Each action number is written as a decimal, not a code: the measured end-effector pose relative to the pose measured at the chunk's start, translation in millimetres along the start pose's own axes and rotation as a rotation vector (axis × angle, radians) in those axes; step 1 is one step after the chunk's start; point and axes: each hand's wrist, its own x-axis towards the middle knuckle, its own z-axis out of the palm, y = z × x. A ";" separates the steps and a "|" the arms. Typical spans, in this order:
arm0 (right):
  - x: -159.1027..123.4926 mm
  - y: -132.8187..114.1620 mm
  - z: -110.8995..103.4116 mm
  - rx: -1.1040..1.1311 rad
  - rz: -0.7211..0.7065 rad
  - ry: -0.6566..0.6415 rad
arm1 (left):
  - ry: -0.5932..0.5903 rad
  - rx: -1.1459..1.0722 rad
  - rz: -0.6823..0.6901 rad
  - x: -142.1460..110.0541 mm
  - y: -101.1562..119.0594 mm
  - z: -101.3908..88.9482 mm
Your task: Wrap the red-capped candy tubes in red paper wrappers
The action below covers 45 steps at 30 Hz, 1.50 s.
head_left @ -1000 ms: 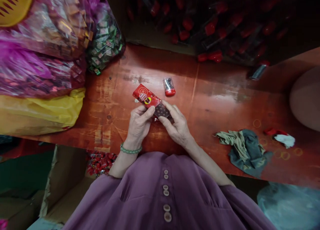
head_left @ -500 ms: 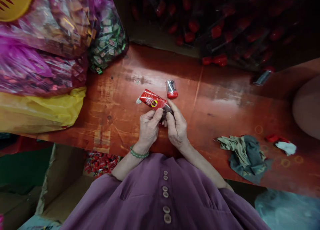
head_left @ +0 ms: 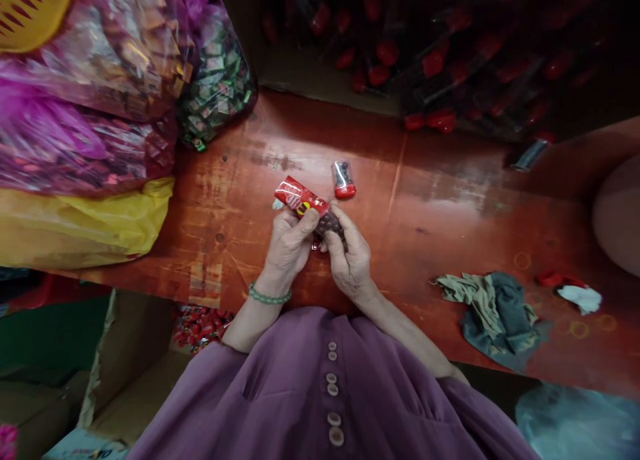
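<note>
Between my two hands is a clear container of small dark balls (head_left: 331, 225) with a red printed wrapper (head_left: 299, 195) partly around it. My left hand (head_left: 291, 243) is closed on the wrapper, its thumb pressed on the printed face. The other end is gripped by my right hand (head_left: 350, 252), fingers along the upper side and thumb below. Just beyond my hands, a small clear bottle with a red cap (head_left: 344, 180) lies on the table, dark balls inside. The lower part of the held container is hidden by my fingers.
At the left of the wooden table (head_left: 430, 207) are pink bags of wrapped sweets (head_left: 95, 137) and a yellow bag (head_left: 90, 223). A dark box of red-capped tubes (head_left: 430, 60) stands at the back. Cloths (head_left: 500, 317) lie at right; below, a carton (head_left: 130, 380) holds red packets (head_left: 203, 327).
My left hand has shifted slightly left and its thumb has slid along the wrapper. More of the dark balls now shows between the hands.
</note>
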 end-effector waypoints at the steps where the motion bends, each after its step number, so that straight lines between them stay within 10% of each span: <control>1: 0.6 -1.0 -1.7 -0.010 -0.002 -0.015 | 0.005 0.004 -0.027 0.8 0.6 -0.3; 16: 1.1 -11.3 -18.6 -0.012 0.050 -0.158 | -0.208 0.092 -0.024 1.5 -0.5 0.4; 23: 4.7 -7.6 -20.5 0.044 0.205 -0.076 | -0.033 0.040 -0.063 -2.8 -14.1 2.1; 45: 52.1 -4.3 -50.2 -0.730 -0.555 -0.142 | -0.068 0.076 -0.221 3.5 -5.3 -4.8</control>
